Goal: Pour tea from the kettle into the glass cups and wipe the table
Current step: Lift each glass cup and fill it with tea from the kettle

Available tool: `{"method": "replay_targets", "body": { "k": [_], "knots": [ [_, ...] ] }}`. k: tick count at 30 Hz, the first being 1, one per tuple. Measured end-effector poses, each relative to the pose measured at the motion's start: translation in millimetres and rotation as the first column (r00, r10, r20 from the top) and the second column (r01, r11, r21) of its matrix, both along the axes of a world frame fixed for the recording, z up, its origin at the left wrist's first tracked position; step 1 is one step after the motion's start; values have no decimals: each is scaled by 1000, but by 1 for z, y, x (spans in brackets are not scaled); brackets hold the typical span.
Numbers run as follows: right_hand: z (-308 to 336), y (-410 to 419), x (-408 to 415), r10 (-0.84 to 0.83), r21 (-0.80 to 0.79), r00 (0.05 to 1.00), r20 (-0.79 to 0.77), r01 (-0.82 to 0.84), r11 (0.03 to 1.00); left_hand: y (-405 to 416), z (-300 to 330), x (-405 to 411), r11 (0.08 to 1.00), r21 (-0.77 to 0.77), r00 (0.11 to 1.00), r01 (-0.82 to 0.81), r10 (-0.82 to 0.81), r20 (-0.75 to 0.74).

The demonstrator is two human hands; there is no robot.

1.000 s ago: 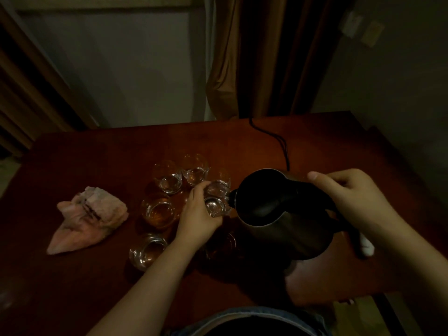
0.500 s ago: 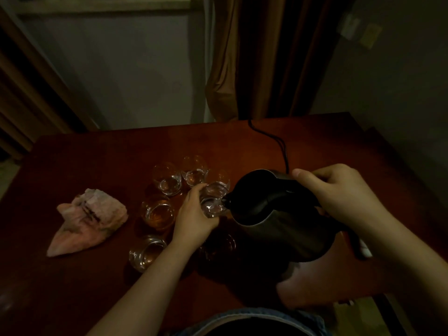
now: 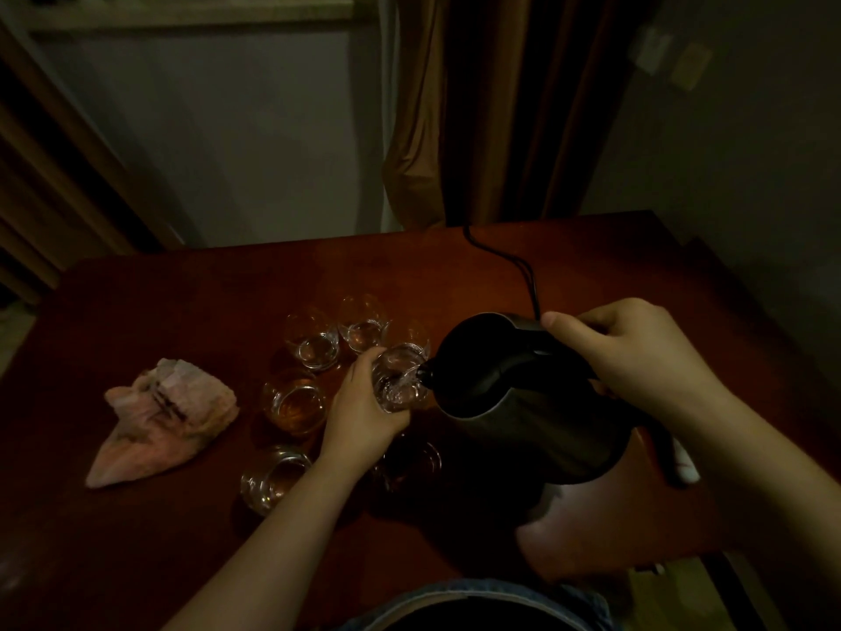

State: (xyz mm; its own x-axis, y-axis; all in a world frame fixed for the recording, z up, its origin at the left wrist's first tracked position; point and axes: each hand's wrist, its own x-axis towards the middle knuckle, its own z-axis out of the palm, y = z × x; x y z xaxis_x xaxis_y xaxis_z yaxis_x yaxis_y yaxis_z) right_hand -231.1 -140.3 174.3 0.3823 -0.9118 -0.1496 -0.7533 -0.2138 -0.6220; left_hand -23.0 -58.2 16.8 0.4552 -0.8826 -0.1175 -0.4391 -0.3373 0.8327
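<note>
My right hand grips the handle of a dark kettle, which is tilted left with its spout at the rim of a glass cup. My left hand holds that cup, lifted and tipped toward the spout; liquid glints inside it. Several other glass cups stand around it on the dark red table: one with amber tea, one near the front, two farther back. A crumpled pink cloth lies to the left.
A black cord runs from behind the kettle to the table's back edge. Brown curtains and a grey wall stand behind the table. A small white object lies at the right, under my right forearm.
The kettle has moved left and tipped further, bringing its spout to the held cup. My left hand has kept hold of the cup.
</note>
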Motion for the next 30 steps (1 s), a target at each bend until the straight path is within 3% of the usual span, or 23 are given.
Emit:
{"method": "replay_targets", "body": {
  "k": [21, 30],
  "knots": [
    [6, -3, 9, 126, -113, 984, -124, -141, 984, 1, -3, 3, 1000, 10, 999, -17, 18, -48],
    [3, -2, 6, 108, -108, 989, -104, -119, 987, 1, -4, 2, 1000, -1, 998, -27, 27, -52]
  ]
}}
